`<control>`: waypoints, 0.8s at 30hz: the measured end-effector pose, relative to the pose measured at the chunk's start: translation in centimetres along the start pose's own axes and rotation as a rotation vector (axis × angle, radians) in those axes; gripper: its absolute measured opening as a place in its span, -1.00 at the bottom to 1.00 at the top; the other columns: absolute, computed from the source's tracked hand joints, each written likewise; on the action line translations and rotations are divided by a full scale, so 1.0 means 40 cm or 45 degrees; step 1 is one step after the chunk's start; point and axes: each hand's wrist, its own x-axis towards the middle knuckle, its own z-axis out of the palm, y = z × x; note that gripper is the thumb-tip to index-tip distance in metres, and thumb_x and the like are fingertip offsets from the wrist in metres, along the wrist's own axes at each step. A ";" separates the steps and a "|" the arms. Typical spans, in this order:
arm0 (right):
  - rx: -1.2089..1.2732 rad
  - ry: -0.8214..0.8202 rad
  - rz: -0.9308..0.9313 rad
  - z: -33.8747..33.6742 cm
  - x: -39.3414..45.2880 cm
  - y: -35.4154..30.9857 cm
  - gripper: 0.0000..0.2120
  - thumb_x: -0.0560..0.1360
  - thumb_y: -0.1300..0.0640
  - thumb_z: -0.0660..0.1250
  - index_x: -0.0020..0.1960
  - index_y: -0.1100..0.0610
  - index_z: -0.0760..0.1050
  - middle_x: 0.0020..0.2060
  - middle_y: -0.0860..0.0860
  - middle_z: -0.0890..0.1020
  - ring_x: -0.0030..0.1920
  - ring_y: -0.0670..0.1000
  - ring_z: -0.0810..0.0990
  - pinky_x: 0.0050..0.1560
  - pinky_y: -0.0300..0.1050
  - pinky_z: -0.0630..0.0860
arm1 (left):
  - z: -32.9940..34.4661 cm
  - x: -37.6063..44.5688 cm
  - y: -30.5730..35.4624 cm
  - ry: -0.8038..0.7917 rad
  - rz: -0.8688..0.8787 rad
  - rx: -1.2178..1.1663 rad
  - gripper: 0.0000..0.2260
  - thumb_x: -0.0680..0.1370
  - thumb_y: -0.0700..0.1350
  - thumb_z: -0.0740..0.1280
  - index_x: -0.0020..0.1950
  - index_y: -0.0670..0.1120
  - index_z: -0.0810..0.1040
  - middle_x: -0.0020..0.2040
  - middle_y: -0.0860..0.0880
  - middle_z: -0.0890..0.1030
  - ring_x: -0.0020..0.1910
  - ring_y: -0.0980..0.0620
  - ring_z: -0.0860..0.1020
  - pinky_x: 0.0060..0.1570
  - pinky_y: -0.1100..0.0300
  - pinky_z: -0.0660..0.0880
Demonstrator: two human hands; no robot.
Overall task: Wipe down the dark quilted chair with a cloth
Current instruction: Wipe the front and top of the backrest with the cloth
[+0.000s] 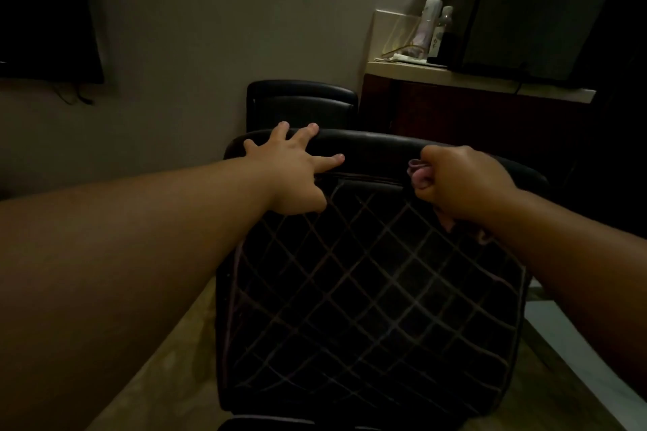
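The room was dim. The left hand point(292, 173), fingers spread, lay on the chair point(371, 290) top, likely steadying it; the right hand point(462, 182) clenched the cloth point(416, 170) for wiping.

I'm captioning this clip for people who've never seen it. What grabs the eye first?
Two bare arms reach in over a dark quilted chair that fills the lower middle. The left hand lies spread on its top edge, while the right hand grips a pinkish cloth. A spray bottle stands on the counter, upper right.
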 end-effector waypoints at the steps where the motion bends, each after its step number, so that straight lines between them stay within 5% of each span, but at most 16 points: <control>1: -0.030 0.020 0.034 -0.004 -0.006 0.012 -0.87 0.54 0.11 0.36 -0.09 -0.01 0.41 -0.19 -0.08 0.54 -0.26 -0.15 0.48 -0.37 -0.30 0.31 | -0.001 0.000 0.005 0.005 -0.007 -0.004 -0.26 0.55 0.21 0.32 0.58 0.45 -0.08 0.65 0.06 -0.29 0.61 -0.26 -0.29 0.46 -0.52 -0.06; 9: 0.032 0.192 -0.091 0.040 0.025 -0.030 -0.89 0.57 0.09 0.30 0.07 0.09 0.51 -0.11 0.02 0.62 -0.09 0.08 0.60 -0.27 -0.18 0.32 | 0.010 0.007 0.006 0.017 -0.035 0.003 -0.25 0.55 0.23 0.31 0.59 0.43 -0.09 0.65 0.04 -0.31 0.60 -0.29 -0.30 0.44 -0.54 -0.08; 14: 0.033 0.099 -0.086 0.024 0.016 -0.032 -0.80 0.53 0.08 0.37 -0.19 -0.06 0.37 -0.25 -0.14 0.55 -0.31 -0.21 0.49 -0.39 -0.35 0.29 | 0.004 0.000 0.003 0.018 -0.017 -0.002 -0.27 0.56 0.23 0.30 0.59 0.44 -0.09 0.66 0.04 -0.30 0.61 -0.27 -0.30 0.45 -0.53 -0.07; 20: -0.084 0.106 -0.010 0.008 0.006 -0.022 -0.89 0.57 0.07 0.33 -0.09 0.01 0.42 -0.25 -0.13 0.48 -0.30 -0.14 0.44 -0.39 -0.29 0.22 | 0.004 0.000 0.015 0.016 -0.024 -0.009 -0.27 0.56 0.22 0.29 0.60 0.41 -0.08 0.66 0.02 -0.31 0.60 -0.29 -0.31 0.43 -0.55 -0.10; 24: -0.076 0.115 -0.111 0.044 0.055 -0.077 -0.86 0.52 0.08 0.39 -0.08 -0.04 0.41 -0.12 -0.10 0.58 -0.16 -0.07 0.56 -0.17 -0.16 0.54 | 0.009 -0.001 0.006 0.018 -0.037 -0.006 -0.27 0.55 0.23 0.30 0.59 0.42 -0.08 0.66 0.03 -0.30 0.60 -0.29 -0.30 0.44 -0.55 -0.08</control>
